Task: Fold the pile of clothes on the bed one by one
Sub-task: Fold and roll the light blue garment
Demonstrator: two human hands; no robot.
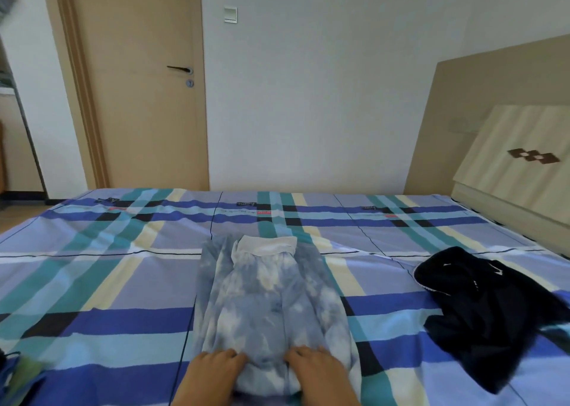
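Around the tie-dye garment (265, 297), you have open bed (92, 282) from 9 to 1 o'clock. A black garment (493, 313) heaps at 3 o'clock, crumpled cloth (18, 375) at 8 o'clock, the headboard (509, 174) beyond at 2.

Head view, sole camera, wide-angle: worn at the near edge of the bed (92, 282), facing forward and down across it; wall (308, 97) beyond its far edge, headboard (509, 165) at its right end.

The bed (385, 220) is covered with a checked sheet (92, 328) in blue, teal, cream and black. In the middle lies a blue-and-white garment (265, 297), folded long and narrow. Well apart to the right, a black garment (493, 313) lies crumpled. At the near left edge, a blue and green cloth (18, 375) is partly visible.
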